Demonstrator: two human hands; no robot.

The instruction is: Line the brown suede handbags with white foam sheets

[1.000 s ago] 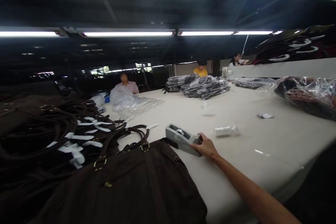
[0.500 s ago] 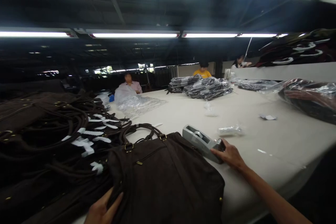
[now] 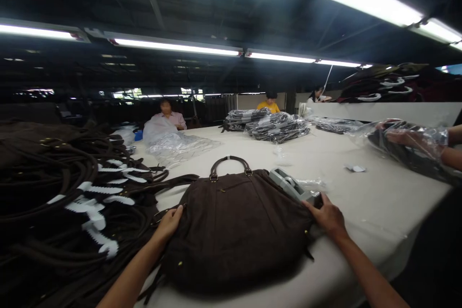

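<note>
A dark brown handbag (image 3: 238,231) lies in front of me on the pale table, its looped handles pointing away. My left hand (image 3: 170,224) grips the bag's left side near a strap buckle, thumb on top. At the upper right corner of the bag, my right hand (image 3: 327,216) is closed, thumb against the fabric; its fingertips are partly hidden. Right beside those fingers is the end of a grey tape dispenser (image 3: 290,184), which lies along the bag's upper right edge.
A heap of brown bags (image 3: 46,187) with white paper wraps on the handles fills the left. Plastic-wrapped bags (image 3: 277,126) lie farther back. At right, another person's hands (image 3: 407,137) work at a plastic-covered bag (image 3: 393,154). Two people sit across the table; another is farther back.
The handbag has shifted away from me and straightened, its handles now upright. My left hand has moved up its side. My right hand and the dispenser have moved farther right.
</note>
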